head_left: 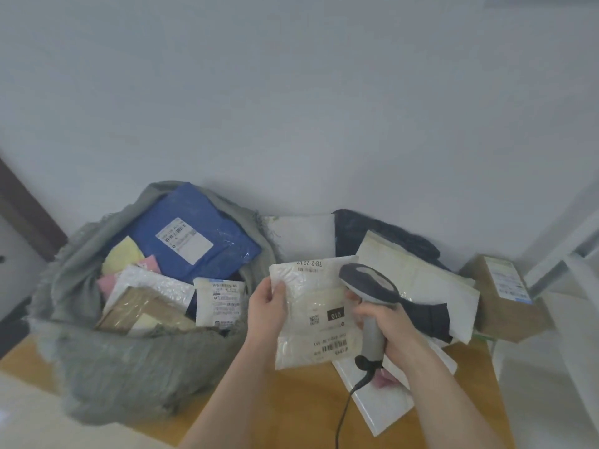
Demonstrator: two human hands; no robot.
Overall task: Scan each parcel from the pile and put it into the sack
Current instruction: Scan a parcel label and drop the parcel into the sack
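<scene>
Head view: scanner [369, 283] overlaps parcel [312, 314].

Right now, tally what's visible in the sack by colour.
Blue: 1, the big blue mailer
Yellow: 1, soft packet
Pink: 2, packets
White: 2, bubble mailer, labelled pouch
Brown: 1, cardboard box
Total: 7 visible in the sack; any beneath are hidden.
</scene>
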